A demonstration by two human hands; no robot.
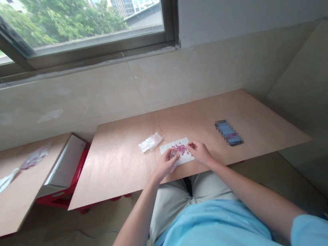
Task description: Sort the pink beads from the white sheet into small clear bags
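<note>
A white sheet of paper [189, 158] lies near the front edge of the wooden table, with a spread of small pink-red beads [180, 149] on it. At the paper's left side my left hand [165, 164] is closed on a small clear plastic bag [174, 153], its thumb and fingers pinched around it. From the right, my right hand [200, 151] reaches over the paper's edge beside the beads. Its thumb and fingertips are pressed together, and whether a bead is between them is too small to tell.
Behind and left of the paper lies a pack of clear plastic bags [151, 142]. A blurred phone-like object [228, 132] rests to the right on the table [113, 174]. Another table [10, 218] at the left carries a white sheet and a clear bag [35, 157]; a red stool [81, 170] stands between.
</note>
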